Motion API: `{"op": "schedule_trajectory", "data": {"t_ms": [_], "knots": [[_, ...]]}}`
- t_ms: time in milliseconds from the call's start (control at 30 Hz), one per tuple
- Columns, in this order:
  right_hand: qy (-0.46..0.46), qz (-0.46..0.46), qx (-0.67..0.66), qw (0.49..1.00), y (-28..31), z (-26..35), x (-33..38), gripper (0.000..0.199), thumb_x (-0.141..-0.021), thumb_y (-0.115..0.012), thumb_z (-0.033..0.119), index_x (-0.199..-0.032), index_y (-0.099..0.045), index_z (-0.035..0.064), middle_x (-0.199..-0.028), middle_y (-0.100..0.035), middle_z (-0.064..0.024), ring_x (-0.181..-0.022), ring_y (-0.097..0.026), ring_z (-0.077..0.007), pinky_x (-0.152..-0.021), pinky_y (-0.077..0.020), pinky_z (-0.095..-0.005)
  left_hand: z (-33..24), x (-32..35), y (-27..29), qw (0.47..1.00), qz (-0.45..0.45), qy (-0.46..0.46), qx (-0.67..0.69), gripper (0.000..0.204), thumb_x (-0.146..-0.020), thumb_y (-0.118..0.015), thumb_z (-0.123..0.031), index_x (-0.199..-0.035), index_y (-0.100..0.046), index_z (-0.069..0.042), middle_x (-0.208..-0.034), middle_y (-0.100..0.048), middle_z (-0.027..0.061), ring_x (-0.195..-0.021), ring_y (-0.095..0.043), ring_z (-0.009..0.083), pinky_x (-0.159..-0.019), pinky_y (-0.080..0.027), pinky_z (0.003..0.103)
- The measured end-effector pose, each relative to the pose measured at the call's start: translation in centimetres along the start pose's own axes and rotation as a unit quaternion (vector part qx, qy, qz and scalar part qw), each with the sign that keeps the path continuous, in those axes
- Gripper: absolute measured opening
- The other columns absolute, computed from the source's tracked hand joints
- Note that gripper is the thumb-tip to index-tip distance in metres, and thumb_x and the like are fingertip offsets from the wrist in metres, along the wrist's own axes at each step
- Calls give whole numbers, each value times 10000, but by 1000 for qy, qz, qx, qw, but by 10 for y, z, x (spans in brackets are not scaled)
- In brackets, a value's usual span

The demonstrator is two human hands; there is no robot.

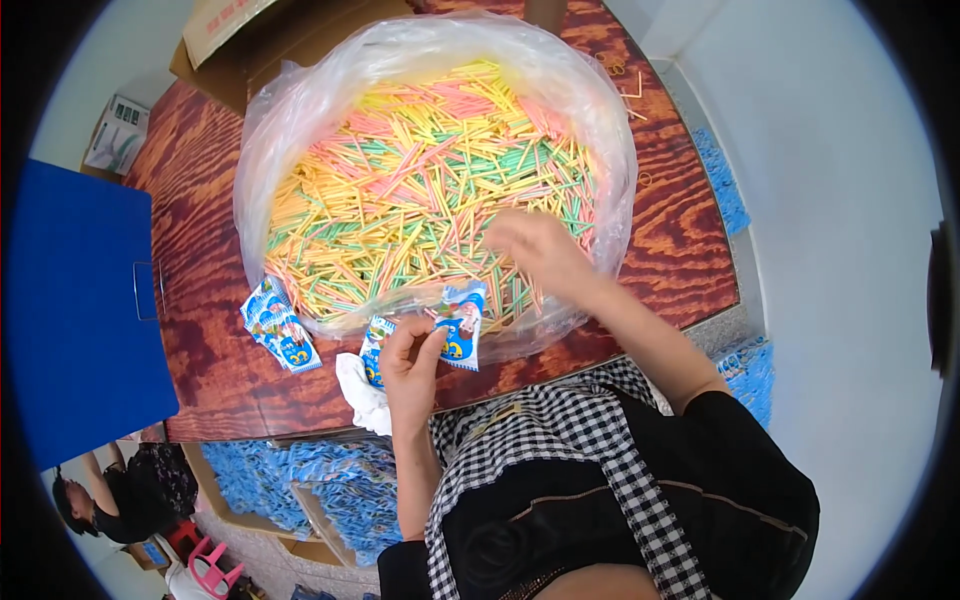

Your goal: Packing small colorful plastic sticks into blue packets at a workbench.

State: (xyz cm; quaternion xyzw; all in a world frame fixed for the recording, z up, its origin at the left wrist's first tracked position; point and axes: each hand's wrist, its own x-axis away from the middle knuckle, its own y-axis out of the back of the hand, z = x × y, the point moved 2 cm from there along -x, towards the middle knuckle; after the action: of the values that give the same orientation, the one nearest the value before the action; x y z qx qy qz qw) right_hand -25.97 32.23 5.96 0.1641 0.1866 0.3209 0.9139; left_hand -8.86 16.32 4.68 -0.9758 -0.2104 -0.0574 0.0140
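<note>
The left hand (412,355) pinches one blue-and-white packet (465,325) between thumb and finger, with no gap left in the grip. It holds the packet by its side edge, perhaps so the rest of it sticks out free. That packet is at the near edge of the big clear plastic bag (258,165), in front of the person. The right hand (535,245) hangs over the thin candy-coloured sticks (400,180), but its fingers are blurry, so I cannot tell if it holds a stick. The bag's mouth is spread wide, likely so a hand can get in easily, and its sides seem to keep the sticks from rolling over the wood-patterned table (690,270). The loose packet pile (285,335) lies to the left, maybe to be close but out of the way. Now to count: there are two hands, one bag, one held packet and one more packet (373,350) just beside the left hand. One white cloth (365,395) lies near it. The pile shows at least two packets, but they overlap, so I cannot be sure. The yellow, green, pink and orange sticks are far too many to count.
</note>
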Motion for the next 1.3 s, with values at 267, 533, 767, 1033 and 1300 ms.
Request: {"op": "schedule_trajectory", "data": {"t_ms": [267,533,767,1033,1300], "knots": [[120,-71,423,896,37,-54,-42,285,-760,-541,31,-1037,-602,-1,-1000,-546,-113,-1010,-513,-283,-874,-408,-363,7,8,4,995,-79,-1,53,24,-887,-575,24,-889,-599,27,-854,-554,7,-766,-482,61,-695,-394,197],[114,-31,511,851,34,-49,-44,242,-734,-532,34,-966,-590,0,-1006,-542,-104,-1034,-494,-269,-927,-368,-369,5,9,5,992,-84,-36,93,58,-907,-582,-22,-946,-623,-13,-824,-613,-24,-702,-523,22,-604,-400,166],[112,-42,404,907,35,-29,-37,172,-806,-563,86,-961,-573,14,-861,-569,-90,-864,-547,-264,-829,-428,-361,1,9,11,985,-119,-47,114,40,-912,-586,-45,-930,-614,-24,-800,-609,-32,-672,-509,7,-553,-375,151],[-347,75,-342,870,18,-13,-21,204,-947,-552,197,-1022,-574,8,-747,-573,-7,-629,-528,-81,-539,-426,-221,1,-5,5,986,-70,15,152,74,-922,-562,-37,-953,-614,6,-871,-616,-5,-753,-534,41,-694,-424,186],[-344,186,-425,816,-12,-20,11,229,-932,-572,176,-1103,-592,24,-848,-621,-21,-668,-561,-93,-547,-425,-221,-23,-51,-23,986,26,-74,148,63,-913,-554,-49,-942,-604,-27,-1271,-526,116,-1174,-486,192,-983,-371,332]]}}
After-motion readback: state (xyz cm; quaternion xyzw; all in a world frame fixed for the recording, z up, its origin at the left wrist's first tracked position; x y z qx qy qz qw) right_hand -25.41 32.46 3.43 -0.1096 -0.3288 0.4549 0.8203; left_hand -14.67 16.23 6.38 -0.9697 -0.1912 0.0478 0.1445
